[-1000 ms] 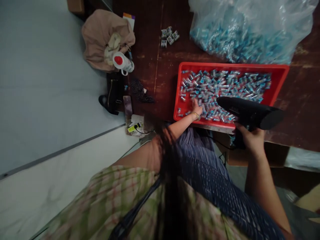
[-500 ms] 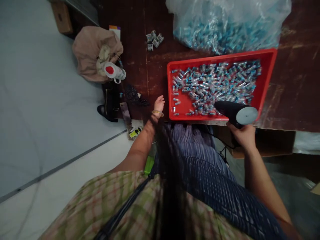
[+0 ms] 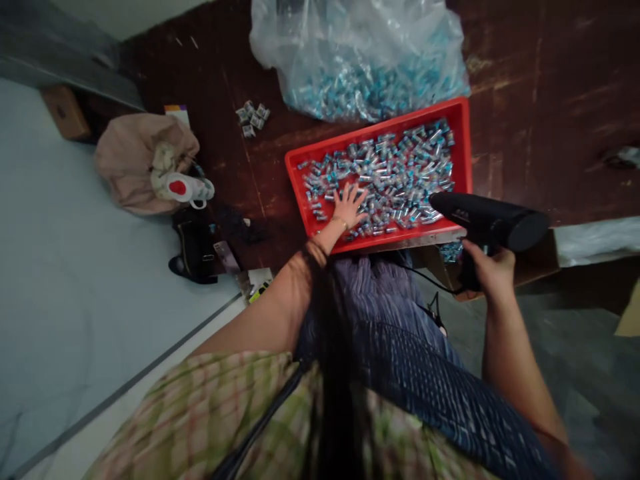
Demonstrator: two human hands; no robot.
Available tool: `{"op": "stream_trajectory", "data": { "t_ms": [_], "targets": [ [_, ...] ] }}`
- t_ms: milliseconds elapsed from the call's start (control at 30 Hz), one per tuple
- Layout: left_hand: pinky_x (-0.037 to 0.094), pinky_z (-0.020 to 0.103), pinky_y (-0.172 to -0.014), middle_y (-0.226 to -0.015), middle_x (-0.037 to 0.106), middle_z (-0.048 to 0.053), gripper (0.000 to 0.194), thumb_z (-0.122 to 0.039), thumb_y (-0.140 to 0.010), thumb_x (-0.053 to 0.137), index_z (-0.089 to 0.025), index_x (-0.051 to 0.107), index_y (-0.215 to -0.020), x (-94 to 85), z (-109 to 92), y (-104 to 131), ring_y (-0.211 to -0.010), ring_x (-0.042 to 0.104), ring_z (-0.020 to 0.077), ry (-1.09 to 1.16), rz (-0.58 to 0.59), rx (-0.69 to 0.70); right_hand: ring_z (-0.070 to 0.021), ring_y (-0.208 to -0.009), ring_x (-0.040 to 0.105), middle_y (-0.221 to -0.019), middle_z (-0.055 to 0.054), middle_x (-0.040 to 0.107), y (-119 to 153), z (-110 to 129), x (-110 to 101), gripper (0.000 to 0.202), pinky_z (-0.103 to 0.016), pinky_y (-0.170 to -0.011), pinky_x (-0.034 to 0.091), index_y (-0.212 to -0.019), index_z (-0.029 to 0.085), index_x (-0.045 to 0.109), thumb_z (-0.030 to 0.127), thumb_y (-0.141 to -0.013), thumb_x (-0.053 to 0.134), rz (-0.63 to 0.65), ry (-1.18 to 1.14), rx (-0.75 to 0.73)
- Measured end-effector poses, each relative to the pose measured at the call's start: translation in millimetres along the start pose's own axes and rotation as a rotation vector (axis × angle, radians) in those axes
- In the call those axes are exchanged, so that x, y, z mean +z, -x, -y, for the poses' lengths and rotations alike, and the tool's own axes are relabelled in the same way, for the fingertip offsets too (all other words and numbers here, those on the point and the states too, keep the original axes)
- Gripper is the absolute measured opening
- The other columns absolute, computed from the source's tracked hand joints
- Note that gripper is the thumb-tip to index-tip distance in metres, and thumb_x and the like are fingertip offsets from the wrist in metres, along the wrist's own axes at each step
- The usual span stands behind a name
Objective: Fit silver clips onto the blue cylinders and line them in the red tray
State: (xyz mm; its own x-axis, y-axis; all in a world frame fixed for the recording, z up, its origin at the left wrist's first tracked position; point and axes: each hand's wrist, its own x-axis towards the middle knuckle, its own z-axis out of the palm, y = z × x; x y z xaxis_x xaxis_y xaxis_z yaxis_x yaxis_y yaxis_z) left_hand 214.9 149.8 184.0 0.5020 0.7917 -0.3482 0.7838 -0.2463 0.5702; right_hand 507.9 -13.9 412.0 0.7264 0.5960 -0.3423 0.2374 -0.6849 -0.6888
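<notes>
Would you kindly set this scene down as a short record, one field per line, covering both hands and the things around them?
Left hand: fingers spread, over the small pieces; contact hard to tell
Right hand: gripping a black blower by its handle
Blower's nozzle: towards the red tray
Tray contents: many small pieces, clear and blue
Beyond tray: clear plastic bag with blue contents
Far left: tan cloth bag, white cup with handle
Surface: dark brown table
</notes>
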Motion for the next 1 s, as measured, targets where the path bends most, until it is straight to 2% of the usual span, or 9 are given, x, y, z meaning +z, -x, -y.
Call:
{"op": "stream_trajectory", "data": {
  "t_ms": [167,233,400,467,667,733,800,900,1000],
  "targets": [
    [0.012,0.083,-0.13,-0.179,0.036,0.021,0.061,-0.037,-0.102,0.063,-0.024,0.059,-0.161,-13.2,23,59,-0.171,0.021,0.045,-0.082,0.019,-0.062,-0.0186,-0.056,0.066,-0.073,-0.008,0.076,6,7,-10,0.05,-0.03,-0.053,0.055,-0.082,0.013,0.078,0.05,-0.052,0.094,0.019,-0.105,0.089],
    [0.01,0.077,-0.134,-0.181,0.034,0.019,0.055,-0.033,-0.104,0.058,-0.022,0.063,-0.158,-15.2,-3,27,-0.172,0.019,0.041,-0.101,-0.01,-0.006,-0.0183,-0.055,0.066,-0.072,-0.008,0.075,0,11,-14,0.048,-0.03,-0.053,0.055,-0.079,0.013,0.077,0.05,-0.052,0.094,0.0,-0.125,0.108],
    [0.002,0.072,-0.138,-0.182,0.033,0.015,0.058,-0.027,-0.102,0.059,-0.019,0.061,-0.16,12.4,-124,-119,-0.172,0.02,0.0385,-0.162,0.066,0.473,-0.017,-0.057,0.065,-0.074,-0.006,0.075,-27,25,-33,0.054,-0.029,-0.054,0.055,-0.087,0.014,0.079,0.053,-0.053,0.095,-0.057,-0.158,0.078],
    [-0.001,0.08,-0.134,-0.183,0.029,0.015,0.068,-0.032,-0.099,0.067,-0.021,0.055,-0.165,22.4,-144,-140,-0.172,0.018,0.0442,-0.216,0.115,0.509,-0.0174,-0.055,0.064,-0.07,-0.005,0.073,-34,30,-42,0.056,-0.029,-0.052,0.054,-0.086,0.014,0.077,0.054,-0.052,0.096,-0.065,-0.164,0.092],
    [0.008,0.08,-0.134,-0.176,0.044,0.016,0.061,-0.038,-0.103,0.066,-0.028,0.058,-0.163,12.9,-55,-52,-0.169,0.027,0.0434,-0.291,0.215,0.503,-0.0184,-0.056,0.066,-0.069,-0.006,0.074,-38,26,-60,0.053,-0.029,-0.053,0.053,-0.085,0.015,0.078,0.055,-0.055,0.095,0.113,-0.156,0.195],
    [0.009,0.083,-0.131,-0.178,0.041,0.015,0.062,-0.04,-0.103,0.065,-0.029,0.057,-0.164,4.1,-47,-47,-0.169,0.026,0.0455,-0.278,0.213,0.493,-0.0199,-0.057,0.068,-0.072,-0.006,0.076,-42,23,-61,0.05,-0.031,-0.055,0.056,-0.085,0.017,0.079,0.054,-0.055,0.095,0.131,-0.17,0.182],
    [0.007,0.082,-0.132,-0.18,0.037,0.014,0.062,-0.038,-0.105,0.062,-0.029,0.055,-0.166,-2.9,-71,-83,-0.171,0.023,0.044,-0.259,0.135,0.495,-0.0229,-0.058,0.07,-0.073,-0.006,0.077,-49,24,-60,0.046,-0.034,-0.056,0.059,-0.083,0.02,0.079,0.053,-0.055,0.094,0.109,-0.186,0.16],
    [0.003,0.077,-0.135,-0.183,0.028,0.017,0.063,-0.031,-0.105,0.059,-0.023,0.052,-0.167,-13.9,-139,-187,-0.172,0.019,0.041,-0.239,-0.018,0.443,-0.028,-0.059,0.072,-0.071,-0.006,0.076,-65,32,-63,0.039,-0.04,-0.056,0.061,-0.077,0.024,0.078,0.053,-0.057,0.094,0.063,-0.184,0.146],
    [0.007,0.074,-0.136,-0.179,0.035,0.024,0.059,-0.032,-0.102,0.06,-0.013,0.061,-0.159,-27.9,-182,-261,-0.171,0.022,0.0401,-0.216,0.013,0.419,-0.0296,-0.061,0.073,-0.073,-0.006,0.077,-80,42,-69,0.038,-0.045,-0.061,0.065,-0.08,0.027,0.08,0.054,-0.058,0.095,0.039,-0.178,0.121]
  ]
}}
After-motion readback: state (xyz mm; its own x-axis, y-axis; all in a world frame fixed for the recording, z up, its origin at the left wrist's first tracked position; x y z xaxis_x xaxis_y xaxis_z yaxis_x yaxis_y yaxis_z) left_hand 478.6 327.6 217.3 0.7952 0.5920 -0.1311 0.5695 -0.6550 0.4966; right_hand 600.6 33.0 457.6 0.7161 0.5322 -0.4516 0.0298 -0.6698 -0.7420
